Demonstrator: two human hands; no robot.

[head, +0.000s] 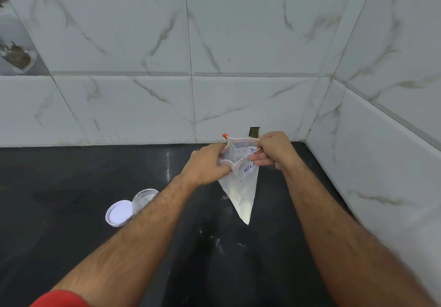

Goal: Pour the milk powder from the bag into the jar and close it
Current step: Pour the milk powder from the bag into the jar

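Overhead, both hands [210,163] [274,150] pinch the clear zip bag's [241,187] mouth, well right of the clear round jar [144,199], left hand nearer.

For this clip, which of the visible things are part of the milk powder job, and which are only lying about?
Part of the job:
- bag, held at its open top by the left hand and the right hand
- jar, open, on the counter
- lid, lying beside the jar

Just there:
- spilled white specks on the dark counter
- tiled wall
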